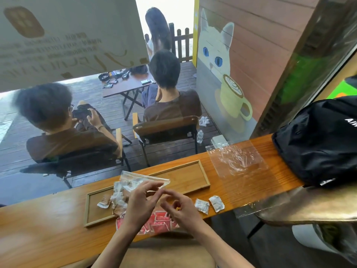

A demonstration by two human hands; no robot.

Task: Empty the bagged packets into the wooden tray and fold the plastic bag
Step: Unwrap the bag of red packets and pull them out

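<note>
1. Hands meet over the middle of the long orange-brown wooden bench (48, 225); the left hand (141, 200) has thumb and forefinger closed on the near edge of a clear zip-top plastic bag (143, 177), while the right hand (179, 207) is loosely curled, fingertips toward the left hand, and whether it grips the film I cannot tell.
2. That clear bag lies just beyond the left hand, on its far side, slanting over the shallow rectangular wooden tray (193, 178); its long axis runs along the tray, left to right, with the sealed strip on the far edge rising to the right.
3. Small white and brown paper packets (117, 198) sit heaped in the tray's left half, directly left of the left hand; some appear to be inside the bag, though the crumpled film makes this hard to judge; the tray's right half shows bare wood.
4. Relation that matters: the bag's right corner points toward the right hand, which is the nearer one to take it; judged from here, spreading the mouth is the step in hand.
5. Red sachets in a second clear bag (160, 222) rest at the bench's near edge beneath both wrists; two loose white packets (209, 204) lie just right of the right hand, outside the tray; a flat empty clear bag (237, 159) lies farther right, near a black backpack (316, 140).
</note>
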